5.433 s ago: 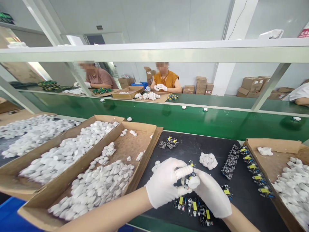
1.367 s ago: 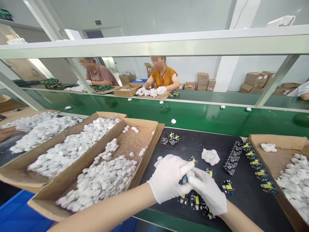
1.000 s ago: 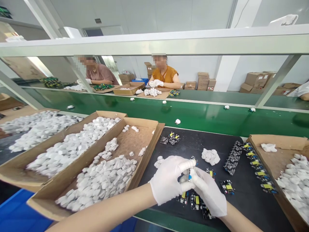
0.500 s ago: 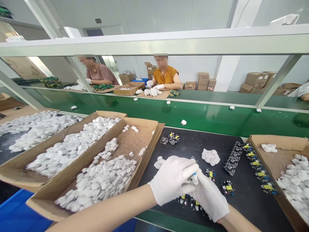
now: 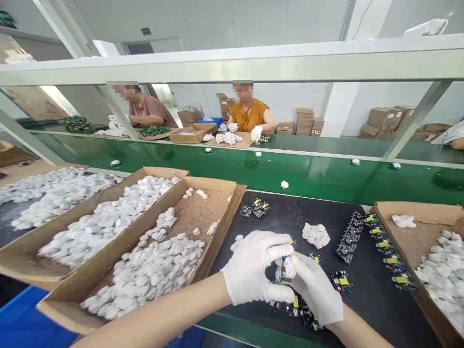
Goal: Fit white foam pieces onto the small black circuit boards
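Observation:
My left hand (image 5: pixel 255 268), in a white glove, curls around the left side of a small circuit board (image 5: pixel 282 269), its thumb and fingers at the board's edges. A white putty lump (image 5: pixel 289 267) sits on that board. My right hand (image 5: pixel 317 285), also gloved, pinches the board and lump from the right. Beneath and beside the hands, more circuit boards (image 5: pixel 311 319) lie on the black mat (image 5: pixel 232 285). Behind my right hand is a pile of white lumps (image 5: pixel 316 235); a smaller pile (image 5: pixel 237 242) is partly hidden by my left hand.
Cardboard trays (image 5: pixel 232 203) of white lumps stand at left, another tray (image 5: pixel 384 210) at right. Rows of boards (image 5: pixel 351 237) stand near it. A green conveyor (image 5: pixel 232 169) carries boards with lumps. Two people (image 5: pixel 250 116) sit across it, under a metal frame (image 5: pixel 232 67).
My left hand's fingers have spread wider around the board, showing more of it and its lump. Boards on the conveyor have shifted right. The person in orange has reached a hand toward some boards.

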### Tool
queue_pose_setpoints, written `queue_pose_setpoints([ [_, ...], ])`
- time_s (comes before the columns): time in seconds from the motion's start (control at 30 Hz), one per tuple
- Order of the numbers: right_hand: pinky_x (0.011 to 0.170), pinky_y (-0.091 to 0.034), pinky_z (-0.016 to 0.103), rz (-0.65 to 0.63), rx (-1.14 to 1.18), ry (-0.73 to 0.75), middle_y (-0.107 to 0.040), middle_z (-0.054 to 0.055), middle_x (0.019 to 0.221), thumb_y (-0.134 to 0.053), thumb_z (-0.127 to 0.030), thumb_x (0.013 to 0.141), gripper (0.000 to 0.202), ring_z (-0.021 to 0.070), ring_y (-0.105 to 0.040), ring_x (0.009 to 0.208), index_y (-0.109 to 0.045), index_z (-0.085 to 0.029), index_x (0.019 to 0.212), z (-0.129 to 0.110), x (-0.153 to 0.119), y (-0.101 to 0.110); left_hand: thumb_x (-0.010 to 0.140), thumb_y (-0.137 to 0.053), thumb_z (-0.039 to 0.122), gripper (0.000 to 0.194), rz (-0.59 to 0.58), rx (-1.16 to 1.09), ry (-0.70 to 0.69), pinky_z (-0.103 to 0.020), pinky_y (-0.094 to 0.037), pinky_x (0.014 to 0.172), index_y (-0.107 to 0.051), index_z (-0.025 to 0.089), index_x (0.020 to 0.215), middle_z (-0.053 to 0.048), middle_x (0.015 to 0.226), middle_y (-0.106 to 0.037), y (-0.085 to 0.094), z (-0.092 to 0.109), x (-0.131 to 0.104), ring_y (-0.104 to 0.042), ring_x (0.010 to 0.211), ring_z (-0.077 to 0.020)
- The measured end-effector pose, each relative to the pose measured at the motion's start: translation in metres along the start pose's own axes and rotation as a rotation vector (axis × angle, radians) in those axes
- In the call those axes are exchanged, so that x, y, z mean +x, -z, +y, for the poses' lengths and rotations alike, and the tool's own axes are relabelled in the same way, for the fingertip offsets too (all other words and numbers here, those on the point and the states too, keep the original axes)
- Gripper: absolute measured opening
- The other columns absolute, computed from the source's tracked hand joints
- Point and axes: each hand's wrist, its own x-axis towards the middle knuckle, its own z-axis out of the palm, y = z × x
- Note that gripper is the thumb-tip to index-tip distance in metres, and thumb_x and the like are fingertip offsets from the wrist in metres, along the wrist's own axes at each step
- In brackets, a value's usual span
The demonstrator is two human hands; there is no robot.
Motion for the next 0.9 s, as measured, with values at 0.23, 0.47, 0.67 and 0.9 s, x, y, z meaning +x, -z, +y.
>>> queue_pose_setpoints([
  [0.23,0.078,-0.039,0.036,-0.138,-0.084,0.071,-0.059,0.005,0.079,-0.055,-0.060,0.077,0.043,0.0208,-0.049,0.079,-0.060,-0.017,0.074,0.000,0.003,0.003,0.064,-0.069,0.042,0.028,-0.115,0.024,0.018,-0.033,-0.048,0.074,-0.063,0.020,0.082,-0.005,0.086,-0.070,-0.001,0.006,0.001,-0.064,0.083,-0.0214],
  [0.47,0.081,-0.039,0.038,-0.239,-0.126,0.062,-0.061,0.010,0.093,-0.054,-0.051,0.082,0.042,0.0240,-0.051,0.089,-0.066,-0.012,0.092,-0.010,-0.003,0.003,0.064,-0.070,0.040,0.026,-0.067,-0.113,0.031,-0.031,-0.050,0.072,-0.061,0.018,0.073,-0.005,0.079,-0.070,-0.001,0.011,0.001,-0.064,0.077,-0.0195],
  [0.67,0.081,-0.040,0.039,-0.212,-0.142,0.117,-0.063,0.009,0.091,-0.061,-0.054,0.076,0.045,0.0242,-0.053,0.086,-0.064,-0.015,0.098,-0.002,0.000,0.005,0.067,-0.069,0.037,0.024,-0.099,-0.192,0.022,-0.030,-0.049,0.069,-0.062,0.019,0.081,-0.005,0.079,-0.071,-0.006,0.012,0.000,-0.064,0.075,-0.0191],
  [0.9,0.072,-0.044,0.037,-0.213,0.091,-0.017,-0.064,0.009,0.080,-0.051,-0.060,0.079,0.048,0.0253,-0.055,0.080,-0.068,-0.019,0.097,0.002,-0.001,-0.004,0.067,-0.068,0.034,0.019,-0.129,-0.413,0.085,-0.027,-0.046,0.063,-0.060,0.017,0.064,0.001,0.053,-0.060,-0.005,0.012,0.005,-0.057,0.056,-0.0145],
])
